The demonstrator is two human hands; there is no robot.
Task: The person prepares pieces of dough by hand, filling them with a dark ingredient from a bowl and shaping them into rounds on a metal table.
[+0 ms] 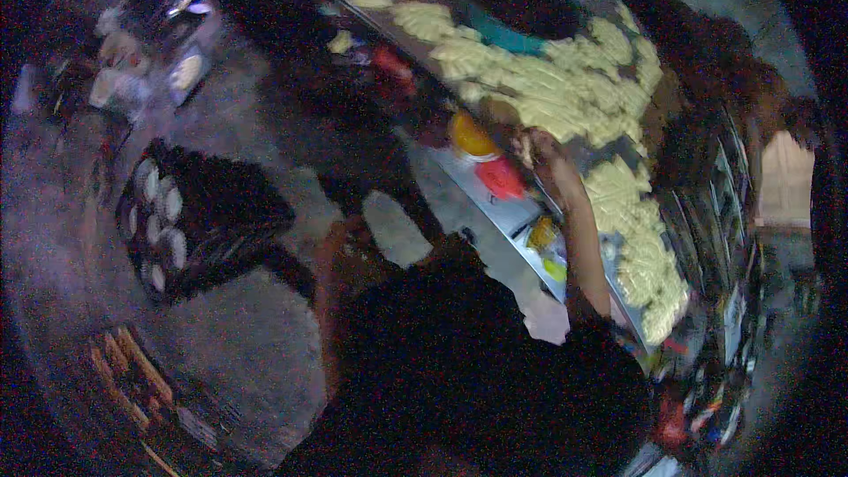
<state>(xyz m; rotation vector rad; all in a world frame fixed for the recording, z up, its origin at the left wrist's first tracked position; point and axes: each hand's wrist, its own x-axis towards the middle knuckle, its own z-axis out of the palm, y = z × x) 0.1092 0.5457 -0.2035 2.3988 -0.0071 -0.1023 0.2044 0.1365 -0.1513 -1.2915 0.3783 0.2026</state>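
My right hand [541,152] reaches to the near edge of a surface covered with pale cream, textured pieces [548,88], its fingers curled around or against something too blurred to name. Beside it, along a lower metal ledge [446,177], are an orange container [470,131], a red item [499,178] and small yellow items [546,243]. My left hand [346,238] hangs low and dim at my side, away from the surface; motion blur and shadow hide what its fingers do.
A teal ring-shaped object [495,26] sits at the back. A dark object with several pale discs [159,212] stands at left. Brown-orange slats [128,371] lie at lower left. Small clutter [132,79] is at upper left, and dark stacked racks or sheets [707,238] line the right.
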